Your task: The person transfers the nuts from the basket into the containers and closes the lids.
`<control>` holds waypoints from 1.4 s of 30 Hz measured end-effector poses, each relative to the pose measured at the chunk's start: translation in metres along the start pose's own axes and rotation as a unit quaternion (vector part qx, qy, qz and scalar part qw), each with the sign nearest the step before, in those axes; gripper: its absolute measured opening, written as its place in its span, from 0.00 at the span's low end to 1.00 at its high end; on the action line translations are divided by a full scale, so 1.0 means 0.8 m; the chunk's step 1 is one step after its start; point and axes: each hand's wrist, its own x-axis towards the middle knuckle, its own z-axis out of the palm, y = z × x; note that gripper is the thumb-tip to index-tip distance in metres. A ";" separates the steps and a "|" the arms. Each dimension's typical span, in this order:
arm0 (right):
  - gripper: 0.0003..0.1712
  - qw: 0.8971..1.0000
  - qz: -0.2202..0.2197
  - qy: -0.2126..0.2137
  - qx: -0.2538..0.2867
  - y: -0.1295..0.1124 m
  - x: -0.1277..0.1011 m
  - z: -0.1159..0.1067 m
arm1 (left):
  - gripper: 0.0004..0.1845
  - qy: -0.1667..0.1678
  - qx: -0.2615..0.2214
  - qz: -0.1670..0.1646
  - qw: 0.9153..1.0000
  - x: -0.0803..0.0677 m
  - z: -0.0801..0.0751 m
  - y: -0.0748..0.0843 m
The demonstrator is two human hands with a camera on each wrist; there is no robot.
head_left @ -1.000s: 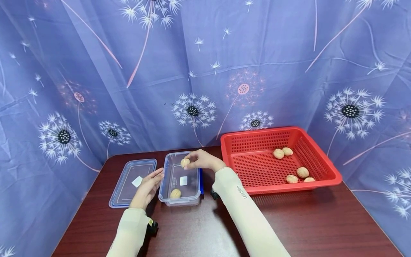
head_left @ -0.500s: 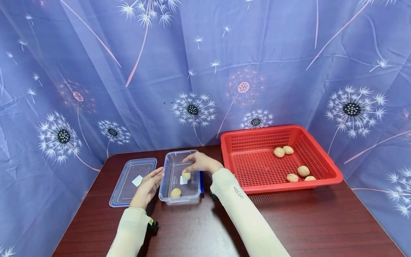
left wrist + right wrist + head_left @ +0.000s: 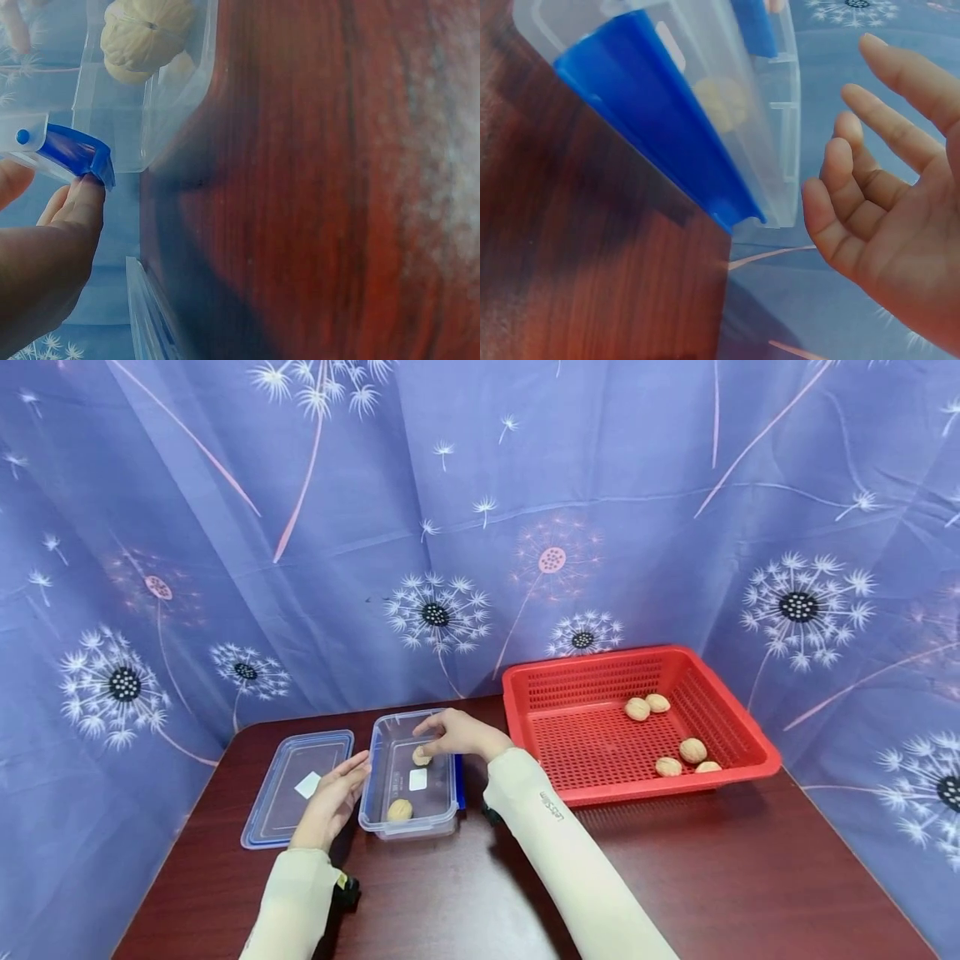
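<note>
head view: right hand (image 3: pixel 457 737) hovers over the box (image 3: pixel 408 810), fingers spread, a walnut (image 3: pixel 422 756) apparently just below them. left hand (image 3: pixel 335 793) lies flat against the box side, steadying it; another walnut (image 3: pixel 400 810) sits inside.

Bright, even light is cast from above in the head view; soft shadows are thrown on the desk (image 3: pixel 675 877) beneath the forearms. Straight lines are bowed toward the frame edges. Both wrist views are blurred close up, with pale glare on the wood.
</note>
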 end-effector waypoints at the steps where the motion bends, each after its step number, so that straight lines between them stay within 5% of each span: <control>1: 0.23 1.000 -0.005 0.000 -0.003 -0.002 0.001 -0.001 | 0.30 0.002 -0.005 0.001 1.000 -0.001 -0.001 0.001; 28: 0.20 0.998 -0.034 0.051 0.015 -0.010 -0.041 -0.079 | 0.30 -0.004 -0.008 -0.006 1.000 -0.002 -0.007 0.003; 42: 0.18 0.989 -0.015 0.146 0.026 0.037 -0.088 -0.135 | 0.30 -0.004 -0.011 -0.005 1.000 -0.002 0.000 0.002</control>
